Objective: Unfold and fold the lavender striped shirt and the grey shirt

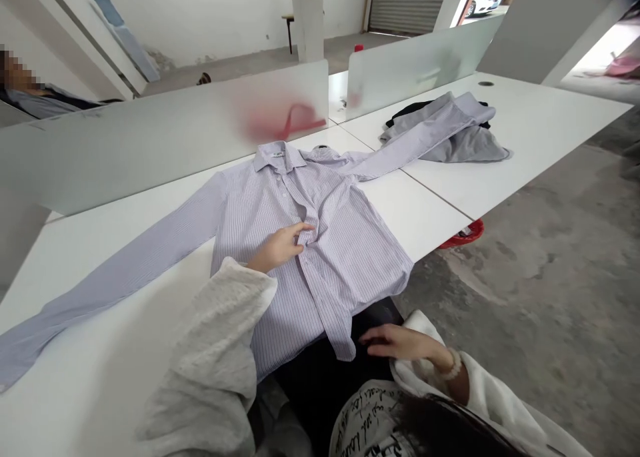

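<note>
A striped lavender button-up shirt (255, 224) lies front side up on the white table, its collar toward the divider and its sleeves spread to both sides. Its lower hem hangs over the near table edge. My left hand (283, 247) is closed at the middle of the front placket, thumb and forefinger pinching the bunched fabric. Close to the hanging hem corner, my right hand (395, 342) is held above my dark lap with its fingers loosely stretched and nothing in them. The shirt's right-hand sleeve reaches onto a pile of grey and black clothes (467, 144).
Frosted dividers (200, 124) run along the back of the white tables (435, 207). A red basket (463, 236) stands below the table's right edge. Behind the left divider sits another person (55, 100). Blurred red shapes show through the glass. Concrete floor (550, 257) lies to the right.
</note>
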### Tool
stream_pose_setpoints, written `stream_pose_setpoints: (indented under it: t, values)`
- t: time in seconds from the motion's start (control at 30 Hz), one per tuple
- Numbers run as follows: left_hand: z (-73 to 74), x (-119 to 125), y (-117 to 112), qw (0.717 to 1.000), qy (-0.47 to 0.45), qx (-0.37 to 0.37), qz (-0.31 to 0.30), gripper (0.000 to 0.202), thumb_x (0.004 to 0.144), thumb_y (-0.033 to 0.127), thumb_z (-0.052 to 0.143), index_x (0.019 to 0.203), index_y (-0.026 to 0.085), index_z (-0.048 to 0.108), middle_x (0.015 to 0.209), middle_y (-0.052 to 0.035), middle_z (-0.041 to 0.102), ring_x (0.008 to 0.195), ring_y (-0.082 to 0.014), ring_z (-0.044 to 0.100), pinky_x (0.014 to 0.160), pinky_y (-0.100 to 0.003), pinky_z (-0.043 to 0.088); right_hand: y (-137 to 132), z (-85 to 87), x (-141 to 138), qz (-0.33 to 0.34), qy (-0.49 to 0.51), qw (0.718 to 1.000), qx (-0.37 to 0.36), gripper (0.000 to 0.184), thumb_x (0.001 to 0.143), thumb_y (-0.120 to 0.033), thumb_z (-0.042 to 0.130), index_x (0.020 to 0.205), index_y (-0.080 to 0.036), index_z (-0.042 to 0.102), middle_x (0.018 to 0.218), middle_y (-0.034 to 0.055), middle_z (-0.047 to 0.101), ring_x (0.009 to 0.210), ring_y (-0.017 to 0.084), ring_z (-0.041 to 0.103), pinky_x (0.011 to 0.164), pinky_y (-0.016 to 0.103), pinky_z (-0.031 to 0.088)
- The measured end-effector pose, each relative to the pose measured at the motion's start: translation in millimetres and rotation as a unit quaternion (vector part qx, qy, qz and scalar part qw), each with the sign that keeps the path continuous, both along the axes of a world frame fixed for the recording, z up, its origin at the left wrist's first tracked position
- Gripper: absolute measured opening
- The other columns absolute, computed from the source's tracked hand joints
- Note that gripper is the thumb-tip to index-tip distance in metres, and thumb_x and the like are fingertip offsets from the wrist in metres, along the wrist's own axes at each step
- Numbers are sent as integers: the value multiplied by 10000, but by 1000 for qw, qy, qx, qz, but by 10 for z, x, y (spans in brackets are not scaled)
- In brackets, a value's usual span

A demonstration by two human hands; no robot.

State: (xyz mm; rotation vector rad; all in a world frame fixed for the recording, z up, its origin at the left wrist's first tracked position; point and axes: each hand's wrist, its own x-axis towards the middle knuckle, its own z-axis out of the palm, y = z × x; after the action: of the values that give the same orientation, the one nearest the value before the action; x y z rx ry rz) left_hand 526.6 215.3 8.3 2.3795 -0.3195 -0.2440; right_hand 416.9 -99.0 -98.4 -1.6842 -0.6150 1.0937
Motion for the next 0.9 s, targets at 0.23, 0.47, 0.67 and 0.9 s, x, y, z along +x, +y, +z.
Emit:
stream_pose_setpoints:
  t: [0.23, 0.47, 0.67, 0.9]
  values:
    - [82, -199, -14, 994, -31, 72, -77, 556, 715, 16, 421, 1209, 235, 552, 1381, -44, 500, 1282, -210, 439, 1074, -391, 308, 102, 1303, 290, 63, -53, 990, 110, 278, 818, -293, 628, 1087, -256, 685, 1025, 72, 679, 944, 215, 628, 864, 326, 448]
    - [157, -302, -202, 980, -88, 173, -38, 375, 816, 95, 480, 1167, 199, 561, 1371, -104, 495, 1240, -260, 477, 1028, -425, 372, 721, 1886, 1364, 108, -306, 945, 39, 285, 839, -315, 582, 1093, -218, 668, 1002, 31, 672, 939, 195, 607, 941, 351, 383]
    - [-11, -210, -296, 954, -172, 234, 77, 421, 911, 219, 431, 1306, 76, 442, 1428, -202, 393, 1327, -304, 363, 1060, -451, 349, 1734, 1856, 2719, 60, -572, 806, -142, 283, 901, -111, 443, 1094, -135, 647, 1065, 72, 669, 1008, 201, 595, 909, 334, 407]
    - [-284, -167, -241, 940, -203, 258, 93, 553, 911, 289, 429, 1397, 52, 318, 1500, -268, 189, 1374, -343, 234, 1042, -474, 386, 2408, 1280, 3224, 26, -622, 759, -189, 264, 912, -297, 543, 1132, -157, 583, 1167, 70, 585, 1011, 200, 584, 869, 390, 492]
